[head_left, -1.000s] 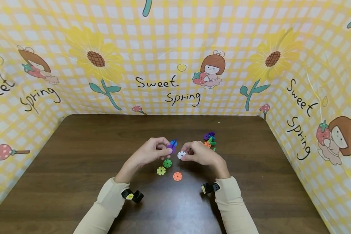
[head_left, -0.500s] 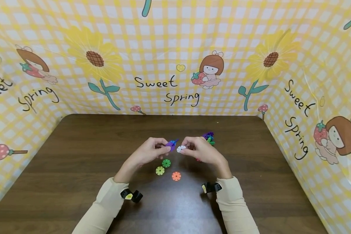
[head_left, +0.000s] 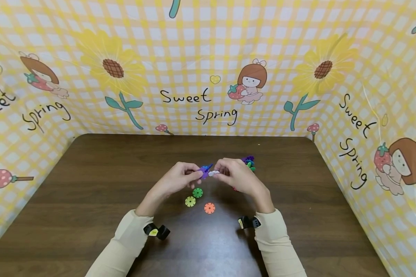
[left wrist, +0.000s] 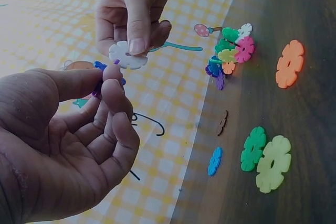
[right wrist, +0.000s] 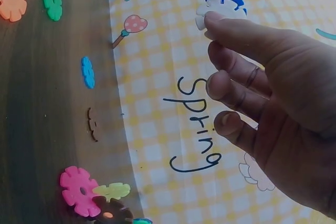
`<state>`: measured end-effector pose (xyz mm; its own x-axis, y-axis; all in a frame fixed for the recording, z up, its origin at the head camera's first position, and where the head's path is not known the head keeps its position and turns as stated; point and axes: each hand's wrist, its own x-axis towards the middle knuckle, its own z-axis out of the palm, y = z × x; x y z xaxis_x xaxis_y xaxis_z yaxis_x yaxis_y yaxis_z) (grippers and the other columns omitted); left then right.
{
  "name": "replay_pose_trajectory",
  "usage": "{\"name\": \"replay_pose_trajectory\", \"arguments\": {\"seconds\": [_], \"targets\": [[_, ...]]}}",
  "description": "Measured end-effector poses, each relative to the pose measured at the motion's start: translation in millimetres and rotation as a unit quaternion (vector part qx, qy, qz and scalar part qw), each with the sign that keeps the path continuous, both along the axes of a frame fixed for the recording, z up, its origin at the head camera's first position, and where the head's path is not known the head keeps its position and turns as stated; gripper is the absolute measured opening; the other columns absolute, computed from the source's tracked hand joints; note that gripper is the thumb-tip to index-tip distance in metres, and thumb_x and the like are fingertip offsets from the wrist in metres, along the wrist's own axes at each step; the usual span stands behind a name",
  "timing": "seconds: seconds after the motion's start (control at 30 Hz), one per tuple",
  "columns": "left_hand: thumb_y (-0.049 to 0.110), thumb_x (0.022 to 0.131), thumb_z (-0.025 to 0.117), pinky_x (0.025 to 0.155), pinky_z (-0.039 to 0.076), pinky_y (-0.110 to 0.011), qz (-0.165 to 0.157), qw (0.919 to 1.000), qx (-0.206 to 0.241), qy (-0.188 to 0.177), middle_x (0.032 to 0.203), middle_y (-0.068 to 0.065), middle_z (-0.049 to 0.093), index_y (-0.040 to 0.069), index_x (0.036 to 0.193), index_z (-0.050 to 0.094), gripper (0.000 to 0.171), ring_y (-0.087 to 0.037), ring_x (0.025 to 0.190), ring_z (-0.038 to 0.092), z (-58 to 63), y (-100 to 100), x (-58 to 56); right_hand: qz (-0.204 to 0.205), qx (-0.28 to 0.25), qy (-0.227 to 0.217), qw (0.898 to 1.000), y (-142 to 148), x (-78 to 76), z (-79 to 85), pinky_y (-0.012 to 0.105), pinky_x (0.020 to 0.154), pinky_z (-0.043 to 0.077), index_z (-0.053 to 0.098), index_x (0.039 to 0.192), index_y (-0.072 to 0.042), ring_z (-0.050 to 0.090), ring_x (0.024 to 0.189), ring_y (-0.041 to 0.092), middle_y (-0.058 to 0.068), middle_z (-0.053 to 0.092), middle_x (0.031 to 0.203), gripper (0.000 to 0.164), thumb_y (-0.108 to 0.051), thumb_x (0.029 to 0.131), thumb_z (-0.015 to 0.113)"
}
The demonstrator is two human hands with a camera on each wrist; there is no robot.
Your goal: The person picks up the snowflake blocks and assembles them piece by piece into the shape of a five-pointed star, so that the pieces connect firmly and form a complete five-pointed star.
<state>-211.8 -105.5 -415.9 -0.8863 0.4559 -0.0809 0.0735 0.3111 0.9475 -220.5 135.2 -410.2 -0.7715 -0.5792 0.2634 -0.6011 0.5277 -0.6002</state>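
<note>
My left hand is pinching a purple piece, right hand a white disc. I'm fearing slips from misalignment.

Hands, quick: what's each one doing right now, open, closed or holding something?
Left hand: holding, pinching a purple-and-blue piece between thumb and fingers.
Right hand: holding, pinching a white notched disc.

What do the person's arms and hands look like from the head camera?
The left hand and right hand are gloveless. The left sleeve and right sleeve are long, plain and cream. Near each sleeve's end sits a black, boxy device with a yellow patch.
</note>
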Motion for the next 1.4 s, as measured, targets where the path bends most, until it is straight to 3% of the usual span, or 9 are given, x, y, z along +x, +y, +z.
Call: {"name": "replay_pose_trajectory", "arguments": {"seconds": [0.27, 0.47, 0.67, 0.97, 1.23, 1.4], "targets": [[0.013, 0.101, 0.061, 0.059, 0.05, -0.026, 0.013, 0.9999, 0.0, 0.004, 0.076, -0.006, 0.067, -0.008, 0.099, 0.067, 0.022, -0.023, 0.063, 0.058, 0.3, 1, -0.6, -0.015, 0.011, 0.041, 0.999, -3, 2.6, 1.2, 0.024, 0.06, 0.05, 0.068, 0.091, -0.015, 0.055, 0.068, 0.008, -0.007, 0.062, 0.08, 0.007, -0.017, 0.093, 0.074], [0.014, 0.101, 0.061, 0.058, 0.05, -0.025, 0.003, 1.0, 0.004, -0.003, 0.077, -0.009, 0.069, -0.009, 0.1, 0.067, 0.024, -0.016, 0.06, 0.059, 0.4, 2, -1.6, -0.032, 0.014, 0.064, 0.997, -4, 4.4, 2.2, 0.024, 0.059, 0.048, 0.068, 0.089, -0.015, 0.055, 0.067, 0.007, -0.008, 0.061, 0.079, 0.008, -0.018, 0.092, 0.075], [0.014, 0.102, 0.06, 0.057, 0.051, -0.026, -0.002, 0.9995, 0.02, -0.023, 0.085, -0.025, 0.072, -0.01, 0.101, 0.065, 0.024, -0.016, 0.058, 0.06, 1.2, 4, 0.3, -0.02, 0.018, 0.096, 0.995, -5, 5.1, 0.7, 0.022, 0.056, 0.046, 0.066, 0.084, -0.017, 0.052, 0.065, 0.005, -0.01, 0.059, 0.077, 0.012, -0.015, 0.09, 0.077], [0.011, 0.101, 0.06, 0.052, 0.049, -0.023, -0.024, 0.9997, -0.009, 0.001, 0.077, -0.014, 0.073, -0.006, 0.093, 0.066, 0.02, -0.012, 0.053, 0.059, 2.1, 7, 4.0, -0.006, 0.028, 0.145, 0.989, -8, 7.6, 4.8, 0.021, 0.057, 0.045, 0.063, 0.075, -0.02, 0.05, 0.062, 0.003, -0.012, 0.058, 0.075, 0.021, -0.014, 0.089, 0.078], [0.011, 0.1, 0.062, 0.052, 0.051, -0.026, -0.026, 0.9993, -0.026, 0.005, 0.075, -0.013, 0.072, -0.006, 0.091, 0.066, 0.02, -0.024, 0.055, 0.062, 0.5, 3, 5.1, 0.014, 0.046, 0.128, 0.991, -15, 5.5, 3.7, 0.023, 0.058, 0.044, 0.064, 0.076, -0.018, 0.05, 0.064, 0.005, -0.013, 0.057, 0.076, 0.019, -0.016, 0.09, 0.076], [0.012, 0.102, 0.06, 0.057, 0.055, -0.03, -0.035, 0.9993, -0.014, -0.005, 0.081, -0.021, 0.072, -0.006, 0.095, 0.067, 0.021, -0.021, 0.057, 0.063, -0.9, 5, 3.3, 0.006, 0.032, 0.084, 0.996, -10, 0.3, -0.8, 0.022, 0.06, 0.047, 0.069, 0.08, -0.014, 0.053, 0.066, 0.005, -0.011, 0.061, 0.079, 0.013, -0.017, 0.09, 0.076]]}}
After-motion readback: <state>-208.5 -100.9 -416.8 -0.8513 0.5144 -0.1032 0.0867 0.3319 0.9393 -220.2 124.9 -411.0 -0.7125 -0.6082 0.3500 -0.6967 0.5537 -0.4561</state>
